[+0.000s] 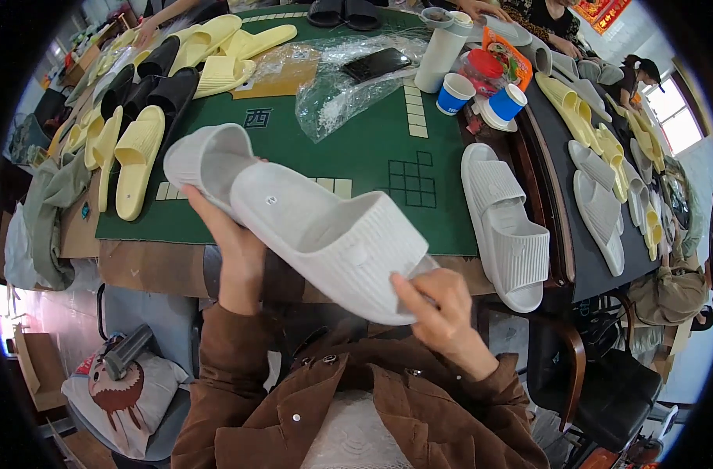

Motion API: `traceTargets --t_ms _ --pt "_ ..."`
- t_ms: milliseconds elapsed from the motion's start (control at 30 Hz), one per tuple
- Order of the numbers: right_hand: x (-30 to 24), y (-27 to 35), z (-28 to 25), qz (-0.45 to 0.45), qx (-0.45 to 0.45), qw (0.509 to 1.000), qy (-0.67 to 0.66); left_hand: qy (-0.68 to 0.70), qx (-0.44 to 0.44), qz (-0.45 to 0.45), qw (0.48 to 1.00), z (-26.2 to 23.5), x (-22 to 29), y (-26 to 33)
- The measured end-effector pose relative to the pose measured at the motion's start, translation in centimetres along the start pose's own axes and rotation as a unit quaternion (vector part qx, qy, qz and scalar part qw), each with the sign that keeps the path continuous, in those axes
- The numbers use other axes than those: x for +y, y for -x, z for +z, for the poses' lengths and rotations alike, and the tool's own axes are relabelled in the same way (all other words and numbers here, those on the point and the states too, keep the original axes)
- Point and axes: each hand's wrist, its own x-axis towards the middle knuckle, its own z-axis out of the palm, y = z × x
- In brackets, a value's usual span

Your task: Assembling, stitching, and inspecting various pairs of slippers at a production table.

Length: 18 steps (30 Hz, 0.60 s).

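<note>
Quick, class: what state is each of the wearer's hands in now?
Left hand: holding the pale grey slippers at their left end, fingers partly hidden.
Right hand: holding the same slippers at their right end.

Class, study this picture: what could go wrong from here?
The two held grey slippers might slide apart or drop, since the right fingers seem to touch only one toe end. The other grey pair, to the right, lies at the near edge of the table and could be nudged off. Farther back, a sweeping arm might tip the blue-and-white paper cups.
</note>
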Motion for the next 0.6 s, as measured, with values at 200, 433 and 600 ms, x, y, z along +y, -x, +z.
traceTargets --t_ms 200,433,600 --pt "6.7 0.3 -4.1 0.121 -0.126 0.985 0.005 -0.091 -0.127 -0.131 0.979 -5.4 2.9 -2.5" --pt "9.3 0.0 -3.3 0.148 -0.299 0.937 0.102 -0.234 -0.099 -0.201 0.946 -7.0 1.2 -3.0" --pt "9.2 -1.3 -4.8 0.222 -0.365 0.902 -0.055 -0.337 -0.153 -0.113 0.922 -5.2 0.7 -2.4"
